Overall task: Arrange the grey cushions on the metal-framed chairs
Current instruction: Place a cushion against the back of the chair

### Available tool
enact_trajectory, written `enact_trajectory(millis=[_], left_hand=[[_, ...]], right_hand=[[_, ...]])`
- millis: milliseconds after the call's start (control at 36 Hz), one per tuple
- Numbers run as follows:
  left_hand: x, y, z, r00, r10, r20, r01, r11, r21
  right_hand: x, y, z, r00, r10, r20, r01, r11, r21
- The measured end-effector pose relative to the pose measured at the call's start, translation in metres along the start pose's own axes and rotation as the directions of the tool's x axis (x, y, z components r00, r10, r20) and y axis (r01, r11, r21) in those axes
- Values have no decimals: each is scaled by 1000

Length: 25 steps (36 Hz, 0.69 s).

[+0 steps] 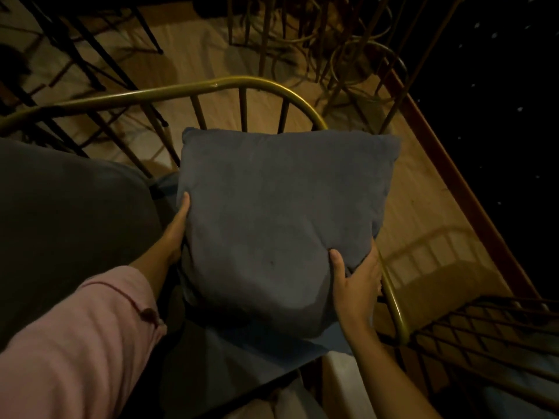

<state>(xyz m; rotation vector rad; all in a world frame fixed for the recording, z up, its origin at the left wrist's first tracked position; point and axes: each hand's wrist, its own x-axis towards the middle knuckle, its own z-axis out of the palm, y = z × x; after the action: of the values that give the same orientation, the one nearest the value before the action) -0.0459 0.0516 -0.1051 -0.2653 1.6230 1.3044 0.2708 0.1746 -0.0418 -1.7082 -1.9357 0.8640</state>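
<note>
Grey cushion [281, 225] stands against the curved backrest at the rear edge of the gold metal-framed chair [211, 86], and I see my left hand [178, 228] and right hand [357, 282] clasping its opposite side edges, equally near.

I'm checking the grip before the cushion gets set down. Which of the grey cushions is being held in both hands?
The square grey cushion in the middle, gripped by the left hand and right hand. The other grey cushion at left lies untouched.
</note>
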Motion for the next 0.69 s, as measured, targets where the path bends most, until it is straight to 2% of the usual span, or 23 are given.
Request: enact_trajectory(millis=[167, 250, 361, 444, 583, 694], left_hand=[[-51, 6, 2, 990, 15, -141, -15, 1000, 5], [-89, 6, 9, 983, -9, -183, -7, 996, -85], [-130, 13, 12, 980, -63, -191, 21, 976, -215], [-158, 30, 7, 985, -44, -166, -1, 966, -259], [-208, 71, -16, 971, 92, -221, -141, 967, -215], [-258, 103, -46, 924, 246, -292, -296, 945, -140]], right_hand=[[-2, -18, -29, 999, -9, -36, 15, 986, 167], [6, -39, -48, 997, -33, -73, 46, 981, 187], [31, -84, -82, 986, -138, -94, 150, 979, 138], [51, -124, -106, 973, -217, -82, 225, 969, 104], [61, -184, -134, 965, -259, -23, 260, 957, 129], [45, -222, -141, 962, -271, 44, 260, 950, 172]])
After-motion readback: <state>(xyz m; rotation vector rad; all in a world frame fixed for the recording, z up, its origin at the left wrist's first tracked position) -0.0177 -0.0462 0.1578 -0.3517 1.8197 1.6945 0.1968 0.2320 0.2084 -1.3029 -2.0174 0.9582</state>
